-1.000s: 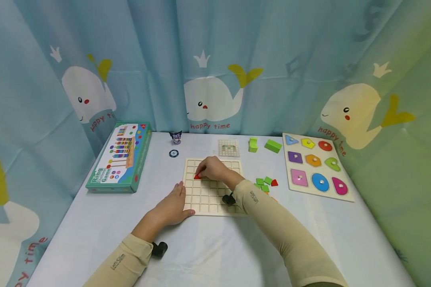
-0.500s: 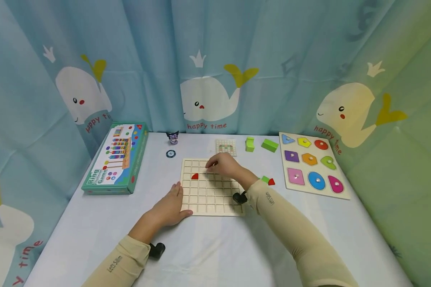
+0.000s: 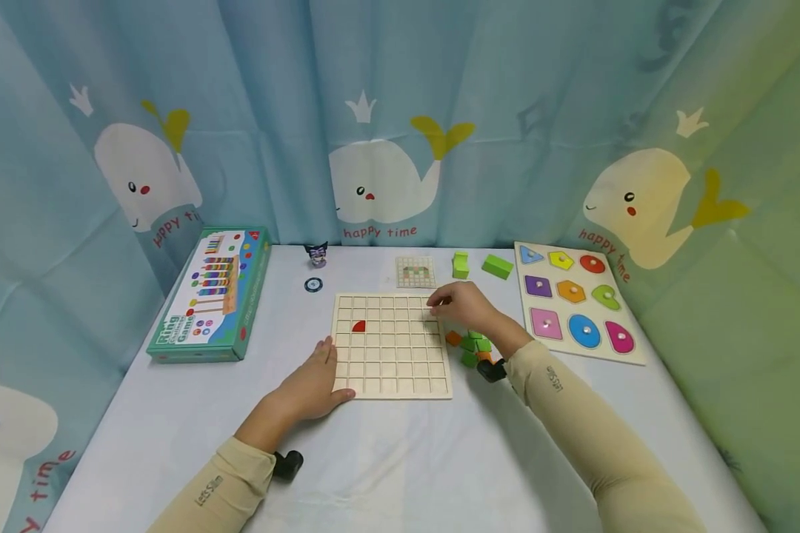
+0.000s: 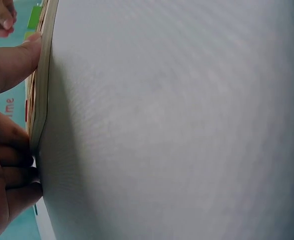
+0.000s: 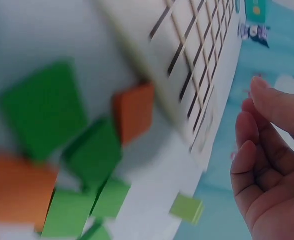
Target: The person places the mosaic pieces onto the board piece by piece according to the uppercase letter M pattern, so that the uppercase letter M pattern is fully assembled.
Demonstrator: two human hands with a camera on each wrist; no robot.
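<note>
A pale wooden grid board (image 3: 393, 363) lies flat on the table, with one red quarter-circle piece (image 3: 359, 326) in its upper left part. At the board's near left corner rests my left hand (image 3: 310, 385), fingers along the left side and thumb at the front edge. My right hand (image 3: 468, 307) hovers over the board's far right edge; in the right wrist view its loosely bent fingers hold nothing. Below it, to the right of the board, lie several green tiles (image 3: 483, 345) and orange tiles (image 3: 453, 338), some hidden by the hand and wrist camera.
Behind the board lies a pattern card (image 3: 415, 272), with two green blocks (image 3: 498, 266) to its right. A knobbed shape puzzle (image 3: 545, 323) is at the right. A game box (image 3: 207, 296), a small figure (image 3: 316, 255) and a round token (image 3: 313, 285) are at the left.
My right hand has let go of the red quarter-circle piece, leaving it on the board, and moved right towards the loose tiles. My left hand stays at the board's corner.
</note>
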